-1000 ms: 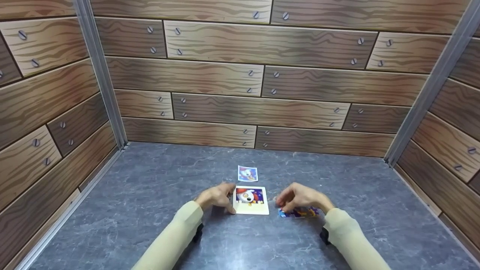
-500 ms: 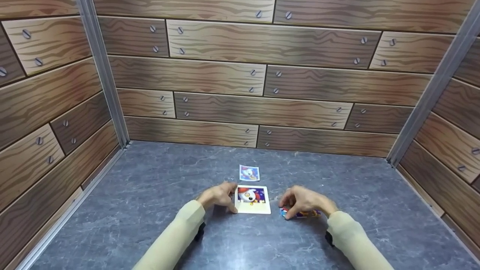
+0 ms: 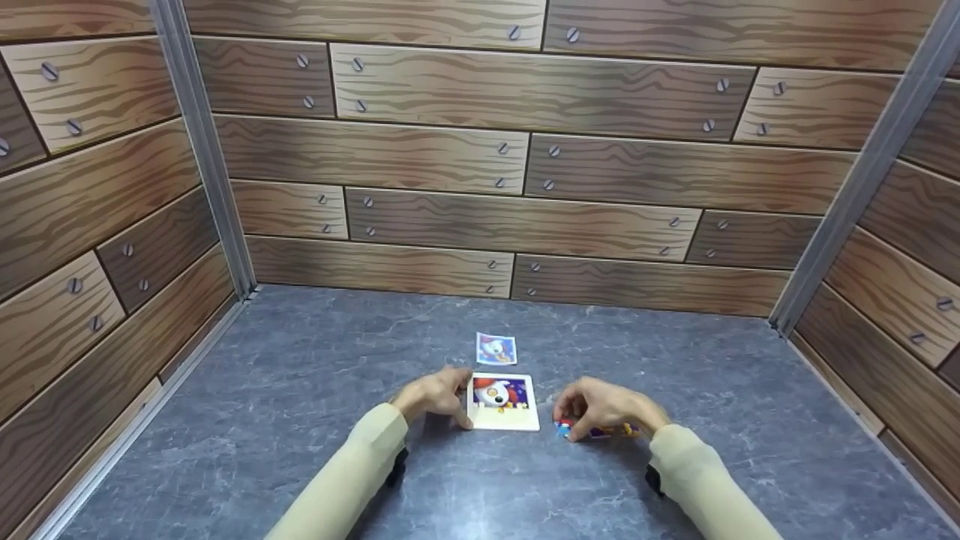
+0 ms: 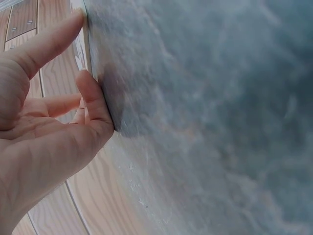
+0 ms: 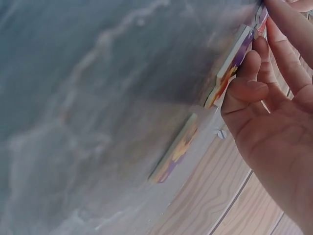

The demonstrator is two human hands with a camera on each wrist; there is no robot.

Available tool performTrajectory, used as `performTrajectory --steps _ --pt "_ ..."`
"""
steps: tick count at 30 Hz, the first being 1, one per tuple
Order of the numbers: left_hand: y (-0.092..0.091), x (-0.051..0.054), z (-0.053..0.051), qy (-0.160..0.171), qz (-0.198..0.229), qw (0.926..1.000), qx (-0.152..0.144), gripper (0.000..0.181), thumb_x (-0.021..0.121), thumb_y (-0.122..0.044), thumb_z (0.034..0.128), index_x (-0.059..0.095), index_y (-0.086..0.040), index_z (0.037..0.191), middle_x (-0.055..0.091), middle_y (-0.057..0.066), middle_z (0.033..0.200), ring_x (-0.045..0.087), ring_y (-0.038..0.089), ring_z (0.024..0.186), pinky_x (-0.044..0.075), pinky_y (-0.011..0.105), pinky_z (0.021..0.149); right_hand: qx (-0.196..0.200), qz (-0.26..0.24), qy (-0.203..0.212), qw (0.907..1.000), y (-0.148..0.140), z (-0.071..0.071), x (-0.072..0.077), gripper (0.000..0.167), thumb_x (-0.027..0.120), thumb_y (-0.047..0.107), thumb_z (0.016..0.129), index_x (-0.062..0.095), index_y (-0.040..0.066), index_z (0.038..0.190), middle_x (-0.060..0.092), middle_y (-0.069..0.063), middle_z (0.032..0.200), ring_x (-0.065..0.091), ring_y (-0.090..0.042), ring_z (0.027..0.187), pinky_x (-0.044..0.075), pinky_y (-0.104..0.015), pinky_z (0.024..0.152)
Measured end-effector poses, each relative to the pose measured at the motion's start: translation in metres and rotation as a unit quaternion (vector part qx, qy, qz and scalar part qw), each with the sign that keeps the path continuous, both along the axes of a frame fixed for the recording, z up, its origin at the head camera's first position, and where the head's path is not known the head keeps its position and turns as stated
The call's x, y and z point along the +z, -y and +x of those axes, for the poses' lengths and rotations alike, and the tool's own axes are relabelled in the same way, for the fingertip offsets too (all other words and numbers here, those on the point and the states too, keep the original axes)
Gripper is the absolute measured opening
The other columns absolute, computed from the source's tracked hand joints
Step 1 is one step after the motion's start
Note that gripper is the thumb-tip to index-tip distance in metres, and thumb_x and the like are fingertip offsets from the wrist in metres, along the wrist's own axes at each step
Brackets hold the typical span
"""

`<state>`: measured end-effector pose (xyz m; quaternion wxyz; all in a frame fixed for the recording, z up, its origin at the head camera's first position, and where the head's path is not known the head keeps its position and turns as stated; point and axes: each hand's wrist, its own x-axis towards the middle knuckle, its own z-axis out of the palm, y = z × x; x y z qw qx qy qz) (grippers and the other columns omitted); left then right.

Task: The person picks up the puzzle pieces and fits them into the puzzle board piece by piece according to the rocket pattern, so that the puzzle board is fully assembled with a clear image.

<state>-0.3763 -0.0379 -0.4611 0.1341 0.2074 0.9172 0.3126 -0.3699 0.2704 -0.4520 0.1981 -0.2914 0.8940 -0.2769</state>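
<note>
A jigsaw puzzle tray (image 3: 502, 420) with a pale border lies on the table, its upper part filled with a picture of a white character in red. My left hand (image 3: 436, 393) holds the tray's left side, thumb at the near corner and fingers at the far one; in the left wrist view, the left hand (image 4: 54, 107) touches the thin edge. To the tray's right, my right hand (image 3: 604, 405) pinches a blue and red puzzle piece (image 3: 563, 430) close to the table. Other purple and yellow pieces (image 3: 628, 430) lie partly hidden under that hand; the right wrist view shows a loose piece (image 5: 175, 152).
Behind the tray lies a small picture card (image 3: 496, 349) with a similar character. The grey marbled table (image 3: 337, 337) is bounded by wood-patterned walls (image 3: 420, 266) at the back and both sides, with metal corner posts (image 3: 217, 165).
My right hand has lowered slightly toward me and closed its fingertips on the blue and red puzzle piece. The left hand and the tray have stayed in place.
</note>
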Motion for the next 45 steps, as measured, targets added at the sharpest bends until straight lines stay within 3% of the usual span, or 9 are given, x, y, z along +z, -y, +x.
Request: performTrajectory --steps 7,12,20,34,40,45 --pt "-0.001 0.000 0.000 0.024 0.020 0.9995 0.007 0.063 0.087 -0.005 0.0667 0.058 -0.004 0.122 0.061 0.013 0.117 0.052 0.027 0.111 0.040 0.045 0.106 0.001 -0.022 0.022 0.9995 0.002 -0.001 0.000 0.034 0.082 0.000 0.071 0.070 0.003 0.103 0.066 -0.006 0.090 0.056 -0.014 0.082 0.047 -0.019 0.071" --pt "0.000 -0.001 0.001 0.026 0.018 0.9994 0.014 0.063 0.088 -0.007 0.0667 0.058 -0.004 0.123 0.060 0.012 0.119 0.052 0.028 0.113 0.039 0.046 0.107 -0.014 -0.020 0.037 0.9990 0.005 0.000 0.001 0.036 0.081 -0.002 0.071 0.070 0.004 0.104 0.065 -0.005 0.087 0.056 -0.013 0.079 0.048 -0.018 0.068" --pt "0.001 -0.002 0.001 0.042 0.020 0.9985 0.028 0.067 0.087 -0.007 0.0677 0.057 -0.006 0.127 0.060 0.011 0.120 0.052 0.028 0.115 0.038 0.047 0.108 -0.016 -0.016 0.014 0.9996 0.003 -0.001 -0.002 0.034 0.083 0.000 0.070 0.070 0.003 0.101 0.066 -0.006 0.091 0.055 -0.015 0.083 0.047 -0.018 0.072" --pt "0.000 -0.001 0.001 0.021 0.005 0.9996 0.019 0.064 0.088 -0.009 0.0653 0.059 -0.006 0.122 0.058 0.011 0.117 0.051 0.025 0.110 0.041 0.045 0.104 -0.017 -0.039 0.011 0.9990 0.005 -0.002 -0.002 0.035 0.082 -0.004 0.068 0.064 0.000 0.097 0.062 -0.004 0.085 0.055 -0.015 0.078 0.047 -0.018 0.067" --pt "0.000 -0.004 0.001 0.020 -0.001 0.9995 0.024 0.069 0.089 -0.010 0.0660 0.057 -0.005 0.127 0.057 0.012 0.121 0.051 0.028 0.115 0.040 0.046 0.107 -0.041 -0.075 0.014 0.9963 0.007 0.000 -0.002 0.035 0.078 -0.009 0.070 0.062 -0.002 0.101 0.066 -0.011 0.088 0.058 -0.015 0.079 0.048 -0.019 0.067" --pt "0.000 -0.002 0.001 0.023 0.007 0.9994 0.025 0.069 0.089 -0.009 0.0662 0.057 -0.004 0.127 0.059 0.013 0.121 0.052 0.028 0.115 0.040 0.046 0.107 -0.081 -0.100 0.026 0.9913 0.011 -0.001 -0.001 0.025 0.073 -0.007 0.079 0.064 -0.003 0.102 0.067 -0.009 0.088 0.059 -0.013 0.079 0.049 -0.022 0.067"
